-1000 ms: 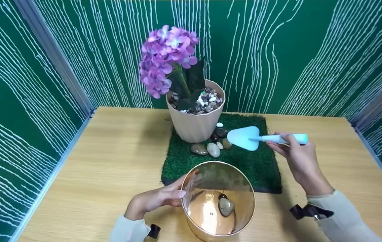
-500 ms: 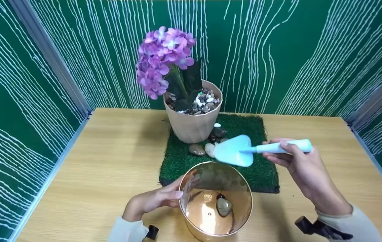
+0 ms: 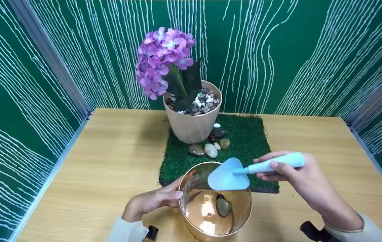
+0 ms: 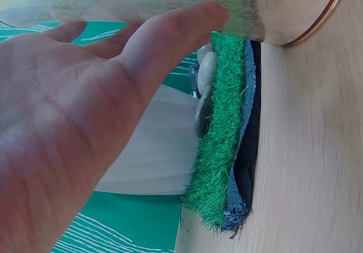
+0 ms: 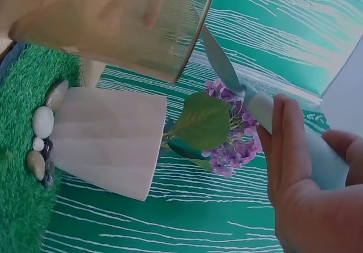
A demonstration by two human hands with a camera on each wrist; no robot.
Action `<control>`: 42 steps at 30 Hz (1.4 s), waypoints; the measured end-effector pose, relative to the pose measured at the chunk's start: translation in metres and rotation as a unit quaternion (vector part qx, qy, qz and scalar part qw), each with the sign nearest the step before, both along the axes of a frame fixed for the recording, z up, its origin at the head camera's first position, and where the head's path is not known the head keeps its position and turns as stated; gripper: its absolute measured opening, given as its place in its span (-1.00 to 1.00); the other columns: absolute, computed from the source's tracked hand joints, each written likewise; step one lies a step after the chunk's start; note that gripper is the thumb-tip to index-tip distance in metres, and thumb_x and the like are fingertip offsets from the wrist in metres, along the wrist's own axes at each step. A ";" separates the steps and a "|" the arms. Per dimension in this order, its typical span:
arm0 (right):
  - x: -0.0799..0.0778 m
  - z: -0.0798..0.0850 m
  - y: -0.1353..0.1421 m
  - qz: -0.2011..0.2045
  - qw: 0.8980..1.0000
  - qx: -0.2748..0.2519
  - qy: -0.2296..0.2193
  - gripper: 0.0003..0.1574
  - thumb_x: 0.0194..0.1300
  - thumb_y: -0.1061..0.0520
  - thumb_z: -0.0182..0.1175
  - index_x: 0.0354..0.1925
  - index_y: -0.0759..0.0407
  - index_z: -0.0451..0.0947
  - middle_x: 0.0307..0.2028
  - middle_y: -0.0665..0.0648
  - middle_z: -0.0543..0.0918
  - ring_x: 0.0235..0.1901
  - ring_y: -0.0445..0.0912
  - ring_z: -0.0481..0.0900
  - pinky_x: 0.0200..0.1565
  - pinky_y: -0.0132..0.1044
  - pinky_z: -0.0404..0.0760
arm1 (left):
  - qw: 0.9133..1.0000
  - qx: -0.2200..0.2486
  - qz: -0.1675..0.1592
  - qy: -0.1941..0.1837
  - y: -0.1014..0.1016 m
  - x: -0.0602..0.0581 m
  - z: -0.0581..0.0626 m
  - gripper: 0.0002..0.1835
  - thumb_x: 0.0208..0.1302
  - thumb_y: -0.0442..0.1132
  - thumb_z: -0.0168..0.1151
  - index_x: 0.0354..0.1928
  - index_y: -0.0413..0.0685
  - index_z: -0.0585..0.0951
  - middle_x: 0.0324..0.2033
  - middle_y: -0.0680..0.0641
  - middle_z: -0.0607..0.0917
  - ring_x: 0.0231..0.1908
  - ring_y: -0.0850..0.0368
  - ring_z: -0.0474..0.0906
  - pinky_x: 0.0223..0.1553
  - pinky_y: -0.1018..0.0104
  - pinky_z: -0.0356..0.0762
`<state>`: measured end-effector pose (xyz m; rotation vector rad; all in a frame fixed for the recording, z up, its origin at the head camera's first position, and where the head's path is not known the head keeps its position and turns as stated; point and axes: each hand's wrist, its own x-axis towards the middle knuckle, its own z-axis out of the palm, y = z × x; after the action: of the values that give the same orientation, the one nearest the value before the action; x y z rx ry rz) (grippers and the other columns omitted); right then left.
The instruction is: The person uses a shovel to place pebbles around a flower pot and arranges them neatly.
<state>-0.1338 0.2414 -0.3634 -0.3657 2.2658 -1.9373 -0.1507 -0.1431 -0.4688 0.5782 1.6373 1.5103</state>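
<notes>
In the head view my right hand grips the handle of a light blue trowel. The blade hangs over the far rim of a clear amber tub, with nothing seen on it. A grey-brown stone and a smaller dark one lie on the tub's floor. My left hand holds the tub's left side, thumb in front and fingers round the back, partly seen through the wall. The right wrist view shows the trowel blade close to the tub's rim, fingers and thumb about the handle.
Behind the tub lies a green turf mat. On it stands a beige pot of gravel with purple flowers. Several smooth stones sit at the pot's foot. Green walls with white lines enclose the wooden table.
My right hand has brought the trowel from over the stones on the mat toward me and slightly left, to above the tub's far rim. The left hand and tub have stayed in place.
</notes>
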 end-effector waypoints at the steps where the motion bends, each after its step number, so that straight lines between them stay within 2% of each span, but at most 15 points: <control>1: 0.001 0.000 0.000 0.013 1.000 0.018 0.012 -0.67 0.62 0.28 0.09 0.13 0.47 0.65 -0.03 -0.03 0.86 -0.16 -0.04 0.88 -0.10 -0.17 0.79 | 1.000 0.001 -0.001 0.000 0.000 0.000 0.000 -0.07 0.55 0.18 -0.16 0.72 0.07 -0.32 0.71 -0.30 -0.17 0.62 -0.41 0.06 0.48 -0.30 0.33; 3: 0.002 -0.002 -0.002 0.036 0.997 0.049 0.037 -0.66 0.61 0.28 0.10 0.14 0.50 0.64 -0.01 -0.09 0.85 -0.16 -0.08 0.87 -0.13 -0.19 0.80 | 1.000 0.000 -0.001 0.003 0.000 0.000 0.000 -0.08 0.56 0.18 -0.17 0.72 0.08 -0.32 0.71 -0.30 -0.17 0.62 -0.41 0.05 0.48 -0.29 0.33; 5: 0.002 -0.003 -0.004 0.056 0.995 0.066 0.056 -0.68 0.60 0.30 0.11 0.14 0.49 0.64 0.00 -0.04 0.85 -0.16 -0.11 0.87 -0.15 -0.21 0.80 | 1.000 0.000 -0.003 0.007 0.000 0.000 0.000 -0.08 0.56 0.18 -0.18 0.72 0.08 -0.33 0.71 -0.30 -0.19 0.63 -0.41 0.02 0.48 -0.29 0.33; 10: 0.005 -0.005 -0.014 0.086 0.991 0.078 0.072 -0.71 0.55 0.33 0.16 0.11 0.45 0.68 0.07 0.42 0.77 -0.17 -0.12 0.87 -0.17 -0.19 0.80 | 1.000 0.000 -0.002 0.020 0.001 0.000 0.000 -0.06 0.56 0.18 -0.16 0.71 0.03 -0.35 0.70 -0.32 -0.22 0.62 -0.42 0.03 0.46 -0.24 0.38; 13: 0.006 -0.005 -0.020 0.100 0.989 0.087 0.069 -0.72 0.54 0.31 0.19 0.10 0.44 0.69 0.07 0.53 0.72 -0.13 -0.10 0.86 -0.15 -0.16 0.81 | 1.000 -0.001 0.002 0.019 0.001 0.000 0.000 -0.05 0.55 0.18 -0.14 0.71 0.03 -0.34 0.70 -0.33 -0.21 0.61 -0.42 0.06 0.45 -0.22 0.39; 16: 0.007 -0.005 -0.025 0.103 0.984 0.117 0.080 -0.74 0.51 0.28 0.25 0.07 0.38 0.72 0.02 0.44 0.77 -0.14 -0.14 0.85 -0.15 -0.20 0.81 | 1.000 -0.004 0.005 0.015 0.001 0.000 0.000 -0.05 0.54 0.18 -0.13 0.72 0.04 -0.34 0.70 -0.32 -0.20 0.61 -0.41 0.06 0.46 -0.23 0.38; 20: 0.007 -0.007 -0.032 0.099 0.973 0.168 0.120 -0.78 0.46 0.21 0.34 0.00 0.27 0.77 -0.10 0.25 0.86 -0.20 -0.25 0.80 -0.17 -0.36 0.78 | 1.000 -0.008 0.007 0.009 0.000 0.000 0.000 -0.03 0.53 0.21 -0.12 0.72 0.04 -0.32 0.70 -0.32 -0.17 0.61 -0.42 0.08 0.47 -0.28 0.36; 23: 0.007 -0.009 -0.036 0.102 0.967 0.187 0.140 -0.79 0.44 0.19 0.37 -0.03 0.25 0.79 -0.16 0.18 0.87 -0.24 -0.30 0.77 -0.18 -0.43 0.74 | 1.000 -0.008 0.006 0.005 0.000 0.000 0.000 -0.03 0.52 0.22 -0.12 0.72 0.05 -0.31 0.70 -0.32 -0.16 0.61 -0.43 0.08 0.47 -0.31 0.35; 28: 0.004 -0.014 -0.043 0.122 0.955 0.213 0.166 -0.81 0.37 0.23 0.39 -0.07 0.24 0.80 -0.17 0.20 0.87 -0.24 -0.28 0.72 -0.20 -0.40 0.72 | 1.000 -0.009 0.006 0.007 0.000 0.001 0.000 -0.04 0.53 0.22 -0.13 0.72 0.04 -0.31 0.70 -0.32 -0.16 0.61 -0.42 0.08 0.47 -0.30 0.35; 32: 0.003 -0.018 -0.049 0.143 0.945 0.230 0.186 -0.76 0.26 0.34 0.37 -0.09 0.25 0.80 -0.17 0.21 0.87 -0.25 -0.28 0.69 -0.23 -0.37 0.70 | 1.000 -0.013 0.004 0.011 0.000 0.001 0.001 -0.07 0.55 0.18 -0.15 0.72 0.05 -0.31 0.70 -0.31 -0.17 0.61 -0.42 0.08 0.47 -0.30 0.35; 36: 0.003 -0.018 -0.055 0.160 0.935 0.255 0.187 -0.67 0.17 0.41 0.33 -0.09 0.22 0.81 -0.17 0.12 0.87 -0.26 -0.29 0.66 -0.21 -0.35 0.67 | 1.000 -0.008 0.003 0.013 0.000 0.001 0.001 -0.08 0.56 0.16 -0.16 0.72 0.04 -0.31 0.70 -0.32 -0.17 0.61 -0.42 0.06 0.47 -0.30 0.35; 39: 0.003 -0.017 -0.058 0.172 0.929 0.275 0.177 -0.64 0.15 0.41 0.32 -0.09 0.19 0.81 -0.16 0.05 0.87 -0.22 -0.26 0.70 -0.13 -0.27 0.73 | 1.000 -0.004 0.004 0.014 0.000 0.001 0.000 -0.07 0.56 0.15 -0.15 0.72 0.02 -0.32 0.70 -0.34 -0.17 0.62 -0.42 0.06 0.47 -0.27 0.36; 42: 0.003 -0.018 -0.061 0.181 0.919 0.290 0.195 -0.66 0.14 0.40 0.36 -0.10 0.20 0.81 -0.18 0.04 0.87 -0.20 -0.25 0.74 -0.13 -0.21 0.78 | 1.000 -0.001 0.003 0.017 0.000 0.001 -0.001 -0.07 0.56 0.15 -0.15 0.72 0.02 -0.33 0.70 -0.34 -0.18 0.61 -0.41 0.07 0.47 -0.23 0.37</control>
<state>-0.1308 0.1801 -0.3813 -1.0636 2.6195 -1.0143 -0.1494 -0.1434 -0.4694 0.6012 1.6665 1.5106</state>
